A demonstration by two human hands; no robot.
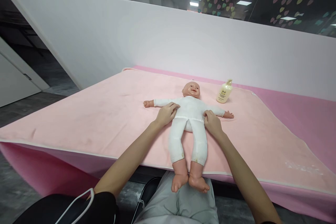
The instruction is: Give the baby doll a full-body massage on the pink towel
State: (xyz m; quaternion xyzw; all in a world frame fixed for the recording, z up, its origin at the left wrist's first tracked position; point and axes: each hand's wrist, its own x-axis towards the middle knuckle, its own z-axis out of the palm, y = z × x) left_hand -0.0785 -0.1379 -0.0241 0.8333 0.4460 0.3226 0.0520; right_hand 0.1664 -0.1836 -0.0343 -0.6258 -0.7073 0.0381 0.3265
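Observation:
A baby doll (189,108) with a soft white body lies on its back, arms spread wide and head away from me. Its vinyl feet hang over the near table edge above my lap. My left hand (167,113) grips the doll's side at the waist, fingers bent over the white cloth and the thumb side hidden. On the opposite side, my right hand (212,122) has its fingers curled against the doll's torso, just below the outstretched arm. Beneath the doll is a pink towel (105,119).
A pale yellow pump bottle (224,91) stands upright beyond the doll's arm, to the right. A white partition (168,38) rises behind the table, with dark glass above. Pink table cover (301,122) shows at the right. A white cable (84,196) crosses my left sleeve.

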